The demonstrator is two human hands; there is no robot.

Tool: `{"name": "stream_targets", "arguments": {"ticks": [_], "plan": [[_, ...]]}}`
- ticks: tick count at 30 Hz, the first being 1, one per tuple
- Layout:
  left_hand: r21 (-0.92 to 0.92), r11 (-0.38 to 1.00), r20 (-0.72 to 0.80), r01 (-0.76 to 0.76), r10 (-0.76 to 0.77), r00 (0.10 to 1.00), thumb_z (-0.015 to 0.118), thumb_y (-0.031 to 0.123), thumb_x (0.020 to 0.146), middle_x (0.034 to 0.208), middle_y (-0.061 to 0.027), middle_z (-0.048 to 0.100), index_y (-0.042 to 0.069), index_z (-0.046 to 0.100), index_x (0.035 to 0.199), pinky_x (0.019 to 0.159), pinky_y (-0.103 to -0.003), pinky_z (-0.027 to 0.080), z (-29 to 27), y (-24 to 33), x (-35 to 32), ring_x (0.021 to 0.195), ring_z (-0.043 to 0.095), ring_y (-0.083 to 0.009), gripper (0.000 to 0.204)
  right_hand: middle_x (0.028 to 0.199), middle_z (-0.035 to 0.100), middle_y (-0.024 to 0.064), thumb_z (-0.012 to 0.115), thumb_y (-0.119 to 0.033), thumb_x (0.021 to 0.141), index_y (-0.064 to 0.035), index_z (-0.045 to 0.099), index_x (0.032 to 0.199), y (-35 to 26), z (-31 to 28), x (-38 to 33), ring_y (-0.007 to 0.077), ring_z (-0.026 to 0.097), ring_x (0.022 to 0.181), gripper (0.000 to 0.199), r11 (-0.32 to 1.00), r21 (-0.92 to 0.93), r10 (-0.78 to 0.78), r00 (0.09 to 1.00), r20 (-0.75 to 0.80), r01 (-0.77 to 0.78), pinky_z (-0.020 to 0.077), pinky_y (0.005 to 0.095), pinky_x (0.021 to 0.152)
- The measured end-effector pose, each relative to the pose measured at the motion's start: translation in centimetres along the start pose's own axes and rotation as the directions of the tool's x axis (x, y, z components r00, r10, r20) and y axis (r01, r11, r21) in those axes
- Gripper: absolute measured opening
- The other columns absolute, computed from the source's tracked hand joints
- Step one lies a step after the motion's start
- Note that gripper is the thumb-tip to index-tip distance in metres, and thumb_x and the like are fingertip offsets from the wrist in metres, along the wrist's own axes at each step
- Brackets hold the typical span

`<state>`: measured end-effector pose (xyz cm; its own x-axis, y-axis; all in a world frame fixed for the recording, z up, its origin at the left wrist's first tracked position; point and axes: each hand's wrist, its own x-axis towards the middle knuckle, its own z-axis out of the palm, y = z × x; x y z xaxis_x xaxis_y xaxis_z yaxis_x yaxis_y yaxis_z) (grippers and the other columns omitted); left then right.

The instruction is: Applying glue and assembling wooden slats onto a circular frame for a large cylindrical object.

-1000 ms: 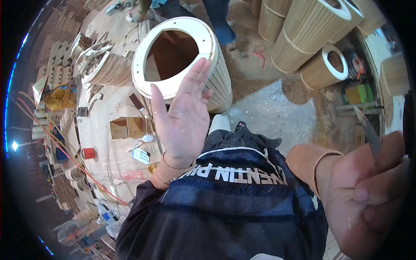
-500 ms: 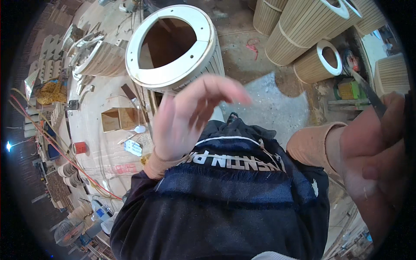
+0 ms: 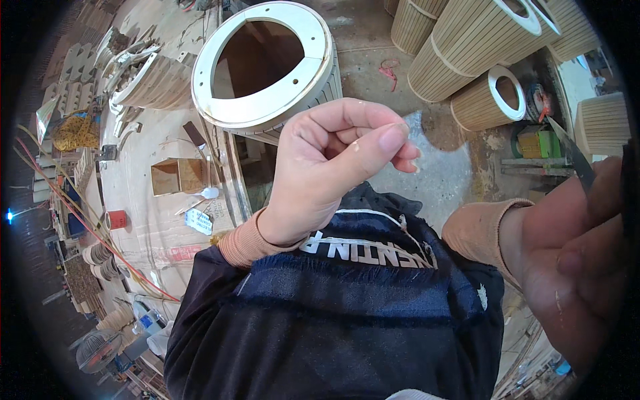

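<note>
My left hand (image 3: 333,163) is raised in front of my apron, its fingers curled in and the thumb pressed to the forefinger. Whatever may lie in that pinch does not show. Just beyond it stands a slatted drum (image 3: 270,120) with a white ring top and a wide opening; the hand overlaps its near side without clear contact. At the far right, my right hand (image 3: 553,260) grips a knife (image 3: 572,152) with a dark, pointed blade, while the dark rim of the picture hides part of the fingers and the handle. Pale smears mark both hands.
On the workbench (image 3: 143,173) at left are a small open wooden box (image 3: 179,176), a red tape roll (image 3: 116,220) and curved wood pieces (image 3: 157,83). Slatted drums (image 3: 460,50) stand at the far right. A fan (image 3: 99,350) is at lower left.
My left hand has gone from spread, blurred fingers to a closed pinch and moved a little right. The right hand still holds the knife in nearly the same place.
</note>
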<state>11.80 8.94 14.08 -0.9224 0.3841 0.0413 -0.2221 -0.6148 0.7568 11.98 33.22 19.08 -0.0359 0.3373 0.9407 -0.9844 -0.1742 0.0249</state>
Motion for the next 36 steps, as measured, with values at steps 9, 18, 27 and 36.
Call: {"name": "stream_targets", "arguments": {"ticks": [9,18,27,36], "plan": [[0.146,0.989,-0.132,0.034,-0.014,0.991,0.063,0.018,0.095,0.084,-0.0114,0.069,0.001,0.061,0.095,0.075,-0.030,0.057,1.6,-0.2,-0.2,0.074,0.065,-0.0149,0.017,0.064,0.041,-0.0047,0.056,-0.037,0.090,-0.0009,0.055,0.118,0.1,-0.2,-0.2,0.0049,0.034,0.053,0.045,1.000,0.009,0.000,1.000,-0.008,0.000,0.0241,0.0238,0.049],[0.208,0.978,-0.193,0.016,0.025,0.981,0.058,0.019,0.097,0.082,-0.0117,0.070,0.001,0.062,0.092,0.071,-0.031,0.057,2.7,0.0,0.1,0.071,0.066,-0.0173,0.019,0.064,0.040,-0.0046,0.055,-0.036,0.091,-0.0005,0.055,0.118,0.1,-0.6,-0.2,0.0047,0.034,0.053,0.045,1.000,-0.010,-0.002,1.000,-0.014,0.002,0.0239,0.0237,0.049],[-0.256,0.779,0.546,-0.573,0.605,0.579,0.048,0.030,0.098,0.096,-0.0143,0.066,-0.001,0.058,0.102,0.082,-0.036,0.051,5.4,2.7,-2.7,0.086,0.062,-0.0214,0.033,0.064,0.040,-0.0046,0.055,-0.036,0.092,0.0000,0.055,0.119,0.6,-1.0,-0.9,0.0046,0.034,0.053,0.045,1.000,0.018,0.004,1.000,-0.004,-0.003,0.0238,0.0237,0.049],[-0.311,0.548,0.509,-0.776,0.786,0.351,0.038,0.040,0.099,0.109,-0.0170,0.062,-0.004,0.055,0.113,0.093,-0.040,0.045,5.7,5.5,-4.0,0.100,0.058,-0.0256,0.049,0.064,0.040,-0.0046,0.055,-0.036,0.093,0.0004,0.056,0.120,3.7,-0.1,-1.5,0.0044,0.034,0.052,0.045,0.999,0.043,-0.007,1.000,-0.024,0.008,0.0237,0.0237,0.048]]}}
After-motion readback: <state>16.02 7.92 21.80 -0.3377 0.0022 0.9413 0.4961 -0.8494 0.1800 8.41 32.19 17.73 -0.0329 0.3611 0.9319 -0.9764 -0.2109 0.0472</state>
